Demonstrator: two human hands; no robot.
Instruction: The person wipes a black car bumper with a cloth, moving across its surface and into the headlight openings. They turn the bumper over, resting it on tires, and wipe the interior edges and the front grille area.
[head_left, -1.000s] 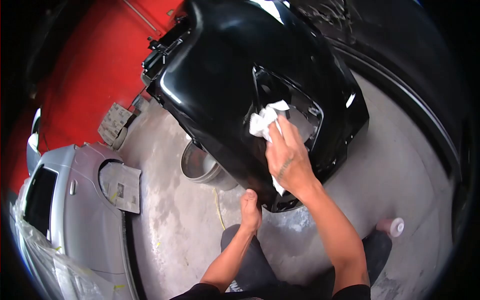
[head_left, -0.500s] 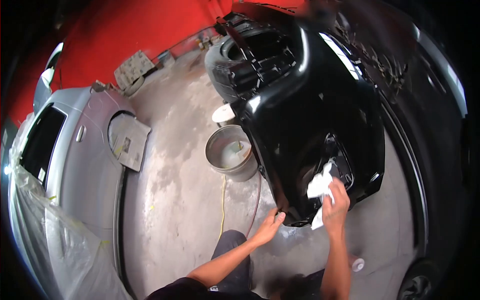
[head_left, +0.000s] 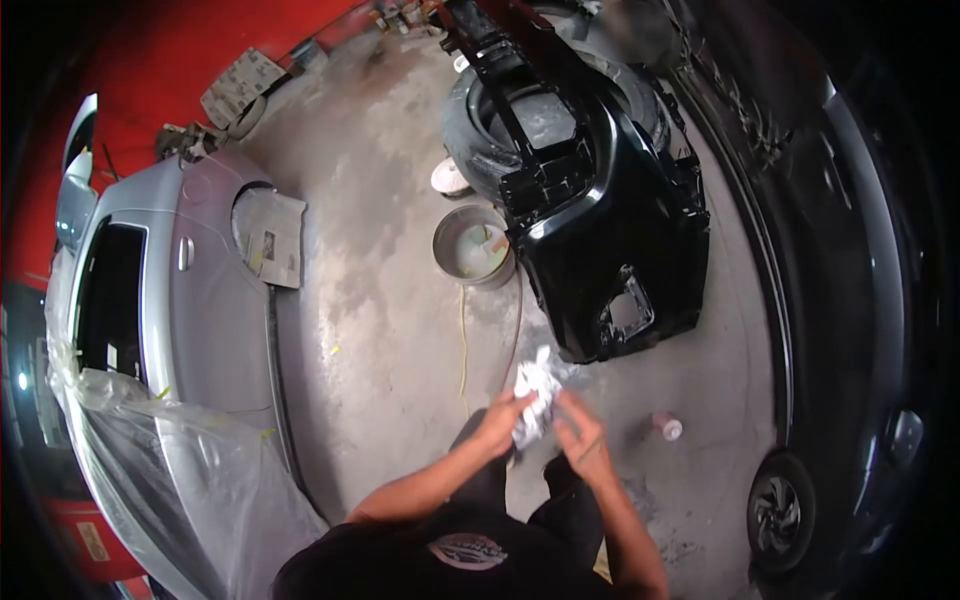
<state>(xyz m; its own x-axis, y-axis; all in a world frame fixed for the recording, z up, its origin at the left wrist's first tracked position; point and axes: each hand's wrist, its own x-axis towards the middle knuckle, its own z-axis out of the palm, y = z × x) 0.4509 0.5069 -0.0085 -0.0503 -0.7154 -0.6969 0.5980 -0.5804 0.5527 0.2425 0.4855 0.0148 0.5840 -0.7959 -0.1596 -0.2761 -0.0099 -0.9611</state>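
A crumpled white cloth (head_left: pixel 538 392) is held in front of my body, over the concrete floor. My left hand (head_left: pixel 500 424) grips its left side with the fingers closed. At the cloth's right edge is my right hand (head_left: pixel 582 432), its fingers bent and blurred, so whether they grip the cloth is unclear. Just beyond the hands lies a glossy black car panel (head_left: pixel 640 220) with a square-like opening near its near end. Neither hand touches the panel.
A bucket (head_left: pixel 446 248) of cloudy liquid stands left of the panel, beside a hose. Tires (head_left: pixel 470 140) lie under the panel's far end. A silver car (head_left: pixel 215 330), partly under plastic, is at left; a dark car (head_left: pixel 840 330) at right. A can (head_left: pixel 667 427) lies on the floor.
Both hands have come away from the black panel, and the cloth has moved left and nearer my body. My left hand now holds it too. The view has shifted, showing more of my torso.
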